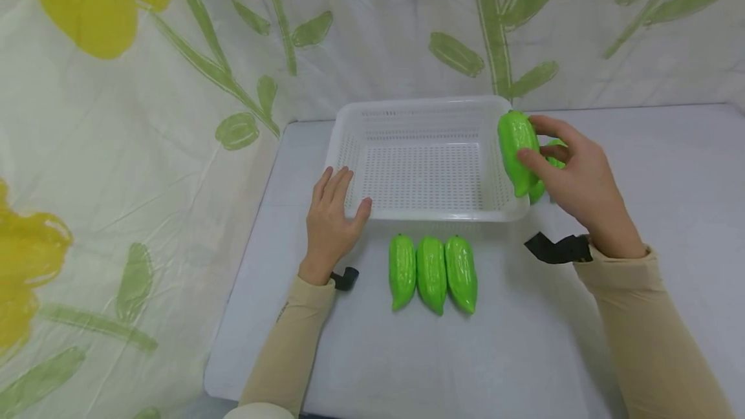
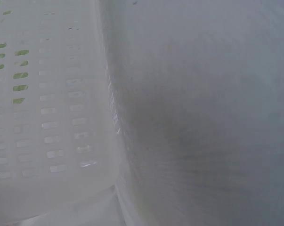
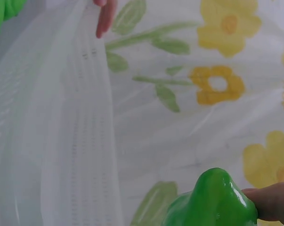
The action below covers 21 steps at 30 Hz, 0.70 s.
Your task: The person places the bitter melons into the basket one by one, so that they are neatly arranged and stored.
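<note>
My right hand (image 1: 582, 180) pinches a glossy green bitter melon (image 1: 517, 150) between thumb and fingers, above the right rim of a white plastic basket (image 1: 431, 215). In the right wrist view, the held bitter melon (image 3: 212, 202) shows at the bottom with a fingertip against it. My left hand (image 1: 332, 225) rests at the basket's front left corner, its fingers extended over the rim. Three bitter melons (image 1: 432, 273) lie side by side on the table in front of the basket. Other green pieces (image 1: 537, 193) are partly hidden behind my right hand.
The basket has slotted walls and a perforated floor (image 1: 421, 176). It stands near the back edge of a white table (image 1: 361, 354). A curtain (image 1: 384, 37) printed with yellow flowers and green leaves hangs behind the table and along its left.
</note>
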Each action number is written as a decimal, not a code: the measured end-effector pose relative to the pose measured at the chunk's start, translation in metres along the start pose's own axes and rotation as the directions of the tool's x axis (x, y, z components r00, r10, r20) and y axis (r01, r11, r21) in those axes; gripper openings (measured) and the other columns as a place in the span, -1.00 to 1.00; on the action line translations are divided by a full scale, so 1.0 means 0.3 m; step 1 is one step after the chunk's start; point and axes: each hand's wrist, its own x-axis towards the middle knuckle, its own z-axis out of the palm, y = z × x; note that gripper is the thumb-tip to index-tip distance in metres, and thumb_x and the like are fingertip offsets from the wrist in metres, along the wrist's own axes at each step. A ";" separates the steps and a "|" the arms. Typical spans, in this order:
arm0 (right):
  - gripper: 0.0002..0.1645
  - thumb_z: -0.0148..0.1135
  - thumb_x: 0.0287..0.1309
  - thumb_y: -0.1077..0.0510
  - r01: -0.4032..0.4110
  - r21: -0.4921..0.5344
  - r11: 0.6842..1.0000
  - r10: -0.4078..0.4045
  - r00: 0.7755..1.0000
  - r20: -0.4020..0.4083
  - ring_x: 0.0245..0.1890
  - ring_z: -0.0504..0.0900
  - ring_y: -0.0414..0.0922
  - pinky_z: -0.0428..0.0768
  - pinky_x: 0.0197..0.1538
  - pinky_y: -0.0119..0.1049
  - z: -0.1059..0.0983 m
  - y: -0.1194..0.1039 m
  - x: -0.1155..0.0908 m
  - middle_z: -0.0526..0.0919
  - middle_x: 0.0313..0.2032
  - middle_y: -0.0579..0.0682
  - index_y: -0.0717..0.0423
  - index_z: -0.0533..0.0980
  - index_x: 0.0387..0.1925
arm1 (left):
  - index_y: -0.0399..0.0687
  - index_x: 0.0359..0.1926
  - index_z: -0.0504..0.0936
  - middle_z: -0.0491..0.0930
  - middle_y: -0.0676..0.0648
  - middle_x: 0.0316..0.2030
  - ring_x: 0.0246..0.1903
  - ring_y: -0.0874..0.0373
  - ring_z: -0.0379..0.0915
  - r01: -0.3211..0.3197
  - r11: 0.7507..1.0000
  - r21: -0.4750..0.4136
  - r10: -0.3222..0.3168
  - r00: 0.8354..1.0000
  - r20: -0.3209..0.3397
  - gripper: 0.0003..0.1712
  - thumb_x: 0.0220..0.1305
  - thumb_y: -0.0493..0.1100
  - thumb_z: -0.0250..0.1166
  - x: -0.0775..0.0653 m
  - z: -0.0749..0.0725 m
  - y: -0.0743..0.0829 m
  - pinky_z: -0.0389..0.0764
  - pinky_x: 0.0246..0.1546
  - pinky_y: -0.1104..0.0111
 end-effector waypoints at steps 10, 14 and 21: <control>-0.25 0.24 0.42 -0.16 0.034 -0.018 0.999 -0.033 0.997 0.071 0.25 0.61 0.13 0.62 -0.22 -0.53 0.051 -0.028 0.068 0.43 0.45 0.02 -0.21 0.29 0.55 | -0.27 0.34 0.54 0.56 -0.23 0.34 0.48 -0.24 0.27 0.006 1.000 -0.003 -0.006 1.000 -0.001 -0.29 0.39 0.16 0.17 0.000 0.003 -0.002 0.44 0.42 -0.08; -0.23 0.23 0.43 -0.17 0.055 -0.051 0.997 -0.049 0.993 0.112 0.24 0.62 0.18 0.60 -0.19 -0.54 0.083 -0.046 0.094 0.44 0.45 0.08 -0.14 0.28 0.56 | -0.26 0.35 0.54 0.56 -0.22 0.34 0.48 -0.24 0.27 0.012 1.000 -0.003 -0.012 1.000 0.005 -0.30 0.41 0.15 0.16 -0.002 0.001 -0.003 0.44 0.42 -0.09; -0.21 0.21 0.43 -0.18 0.067 -0.052 0.996 -0.059 0.988 0.143 0.22 0.65 0.10 0.61 -0.10 -0.48 0.100 -0.088 0.131 0.44 0.44 0.07 -0.12 0.25 0.58 | -0.26 0.35 0.54 0.56 -0.22 0.34 0.48 -0.23 0.27 0.004 1.000 -0.005 -0.004 1.000 0.003 -0.29 0.41 0.16 0.15 -0.001 0.001 -0.004 0.42 0.44 -0.05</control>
